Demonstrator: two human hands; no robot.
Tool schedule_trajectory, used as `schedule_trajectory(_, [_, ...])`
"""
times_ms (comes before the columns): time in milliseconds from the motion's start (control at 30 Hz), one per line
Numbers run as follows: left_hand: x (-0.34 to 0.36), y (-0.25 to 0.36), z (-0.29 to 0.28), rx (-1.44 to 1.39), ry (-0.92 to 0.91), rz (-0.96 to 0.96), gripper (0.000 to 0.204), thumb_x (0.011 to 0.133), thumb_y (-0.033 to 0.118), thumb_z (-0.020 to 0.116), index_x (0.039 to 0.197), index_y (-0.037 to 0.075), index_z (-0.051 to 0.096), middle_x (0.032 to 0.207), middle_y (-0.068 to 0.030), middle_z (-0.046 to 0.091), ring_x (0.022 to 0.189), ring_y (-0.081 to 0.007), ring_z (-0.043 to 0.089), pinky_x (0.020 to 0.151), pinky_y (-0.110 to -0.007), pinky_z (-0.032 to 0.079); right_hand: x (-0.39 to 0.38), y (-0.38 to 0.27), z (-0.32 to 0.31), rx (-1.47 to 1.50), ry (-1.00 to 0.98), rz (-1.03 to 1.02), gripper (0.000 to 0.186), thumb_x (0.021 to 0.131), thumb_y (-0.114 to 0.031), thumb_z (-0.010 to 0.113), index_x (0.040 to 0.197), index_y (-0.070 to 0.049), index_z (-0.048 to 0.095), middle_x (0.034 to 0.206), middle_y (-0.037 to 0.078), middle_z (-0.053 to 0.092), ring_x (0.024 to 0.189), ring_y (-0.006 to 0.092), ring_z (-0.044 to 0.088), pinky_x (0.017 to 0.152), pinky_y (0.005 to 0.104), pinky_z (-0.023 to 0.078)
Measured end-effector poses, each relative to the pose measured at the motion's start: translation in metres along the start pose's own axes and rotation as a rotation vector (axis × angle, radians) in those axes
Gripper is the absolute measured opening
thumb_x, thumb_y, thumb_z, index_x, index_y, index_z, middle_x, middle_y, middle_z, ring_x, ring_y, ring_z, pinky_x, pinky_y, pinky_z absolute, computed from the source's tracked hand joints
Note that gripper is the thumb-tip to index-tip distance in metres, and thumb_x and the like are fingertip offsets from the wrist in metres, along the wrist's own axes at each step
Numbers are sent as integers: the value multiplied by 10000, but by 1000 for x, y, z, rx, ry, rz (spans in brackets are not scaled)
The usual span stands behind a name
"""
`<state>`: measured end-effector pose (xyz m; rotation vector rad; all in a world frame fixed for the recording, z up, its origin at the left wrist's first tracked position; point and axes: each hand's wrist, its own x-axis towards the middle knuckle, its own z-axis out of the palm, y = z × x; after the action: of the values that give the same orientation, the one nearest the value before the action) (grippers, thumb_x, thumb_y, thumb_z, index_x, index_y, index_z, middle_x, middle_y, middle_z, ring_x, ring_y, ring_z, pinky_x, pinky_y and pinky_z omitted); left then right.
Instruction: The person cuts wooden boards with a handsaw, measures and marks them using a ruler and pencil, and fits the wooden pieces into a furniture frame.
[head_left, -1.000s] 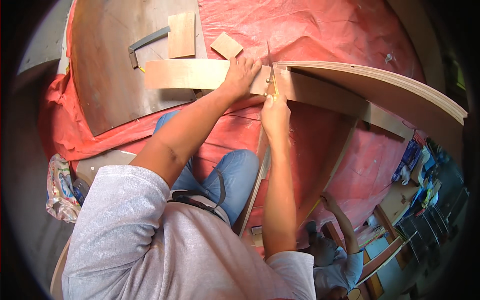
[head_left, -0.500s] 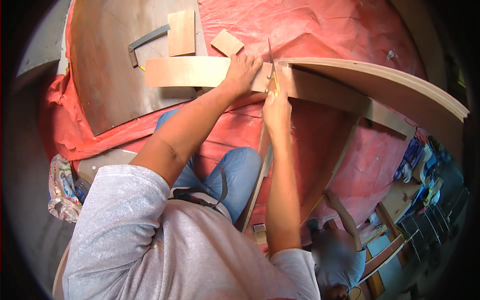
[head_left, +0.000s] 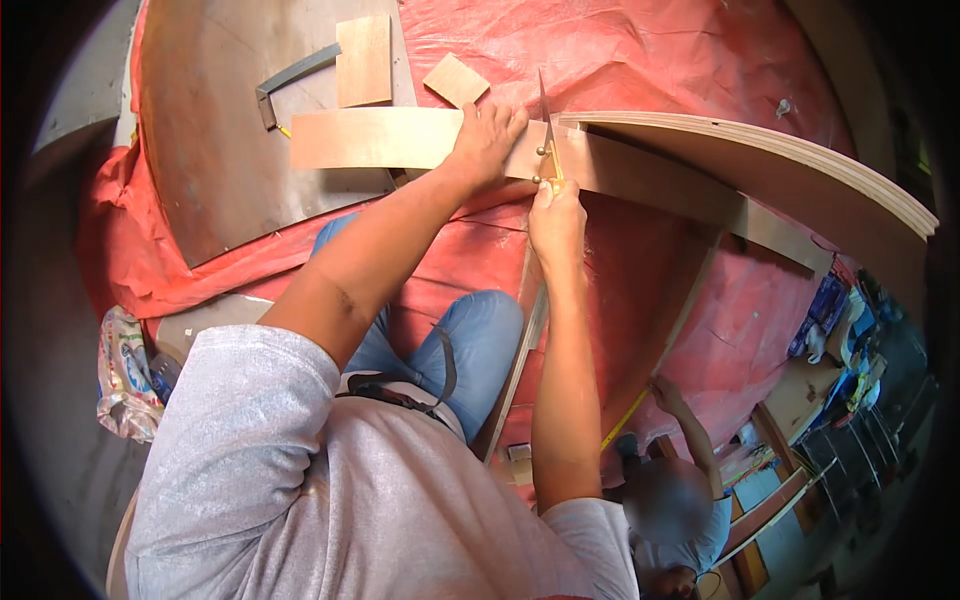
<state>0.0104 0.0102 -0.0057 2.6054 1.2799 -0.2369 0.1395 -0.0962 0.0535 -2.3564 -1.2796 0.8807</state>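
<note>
My right hand (head_left: 557, 215) is closed around the yellow handle of a handsaw (head_left: 547, 120), whose narrow blade, seen nearly edge-on, points away from me. The blade crosses a long, pale plywood strip (head_left: 375, 138) close to where it meets a curved plywood panel (head_left: 760, 140). Just left of the saw, my left hand (head_left: 487, 143) lies on top of the strip with its fingers spread. How deep the blade sits in the wood cannot be made out.
A folding grey angle tool (head_left: 300, 72) and a rectangular wood piece (head_left: 364, 62) lie on a brown sheet; a smaller block (head_left: 456, 80) rests on the red tarp (head_left: 640, 50). At lower right, a co-worker (head_left: 675, 510) holds a yellow tape measure (head_left: 625, 420). A plastic bag (head_left: 125, 375) lies left.
My right hand and the saw have shifted very slightly, while my left hand stays on the strip. More of the co-worker's yellow tape shows now.
</note>
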Motion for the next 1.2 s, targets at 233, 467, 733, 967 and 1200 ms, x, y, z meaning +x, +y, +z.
schedule_trajectory(233, [-1, 1, 10, -118, 57, -16, 1151, 735, 806, 700, 1538, 47, 378, 1254, -163, 546, 1191, -316, 522, 1016, -521, 348, -133, -8, -65, -9, -143, 248, 350, 1056, -276, 520, 1153, 55, 583, 944, 347, 687, 921, 558, 658, 773, 602, 502])
schedule_trajectory(467, [3, 1, 6, 68, -3, -9, 1091, 741, 790, 693, 1513, 73, 410, 1252, -129, 562, 1178, -263, 513, 970, -506, 346, -8, 8, 3, 15, -2, 5, 331, 1054, -265, 548, 1121, 59, 548, 935, 354, 685, 886, 545, 667, 734, 622, 499])
schedule_trajectory(733, [2, 2, 14, -103, 76, -28, 855, 788, 415, 774, 1491, 77, 425, 1251, -117, 561, 1181, -276, 518, 970, -508, 349, -132, -25, -66, 6, -171, 230, 269, 1051, -241, 555, 1129, 16, 553, 950, 341, 687, 893, 538, 667, 744, 618, 500])
schedule_trajectory(967, [6, -1, 21, -12, 61, -10, 1064, 778, 761, 689, 1516, 51, 400, 1265, -156, 553, 1196, -311, 527, 1028, -526, 346, -22, 18, 15, 53, 8, 66, 294, 1049, -237, 562, 1110, 50, 570, 957, 338, 694, 903, 535, 680, 766, 585, 524])
schedule_trajectory(1200, [2, 1, 5, -44, 55, -10, 1021, 765, 677, 724, 1516, 63, 406, 1271, -146, 554, 1203, -301, 518, 1007, -521, 348, 6, -15, -17, 401, -185, 283, 452, 1079, -352, 436, 1183, 65, 578, 1019, 378, 673, 985, 566, 644, 855, 600, 499])
